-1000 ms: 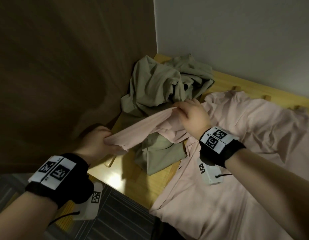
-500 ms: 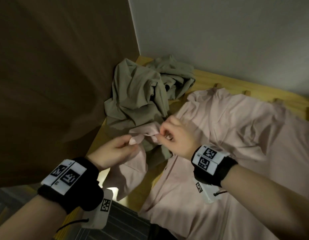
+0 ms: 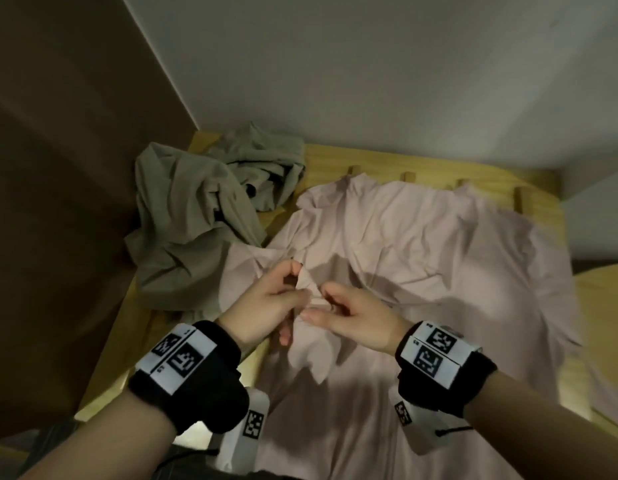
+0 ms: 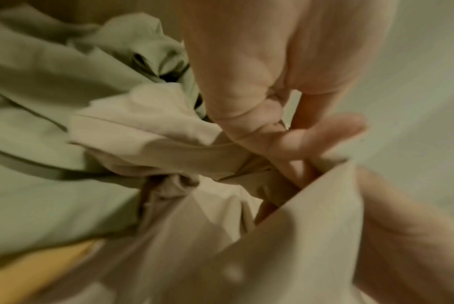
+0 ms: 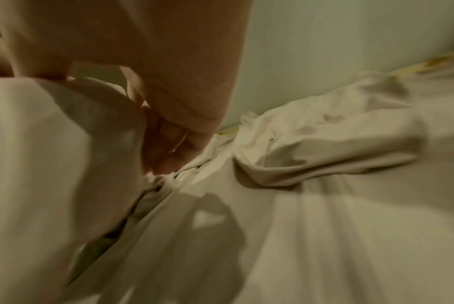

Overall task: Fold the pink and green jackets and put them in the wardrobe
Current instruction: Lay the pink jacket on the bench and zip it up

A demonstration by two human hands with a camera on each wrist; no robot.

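Both hands, left (image 3: 266,303) and right (image 3: 352,317), pinch the pink jacket's (image 3: 421,258) sleeve to fold it inward; green jacket (image 3: 193,216) waits at 10 o'clock.

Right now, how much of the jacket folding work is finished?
Little is done. The pink jacket lies spread on the wooden surface. The left hand and right hand pinch its sleeve end over the body. The green jacket lies crumpled beside it, unfolded. No wardrobe is visible.

Pink jacket (image 3: 421,244), green jacket (image 3: 183,216) (perhaps olive).
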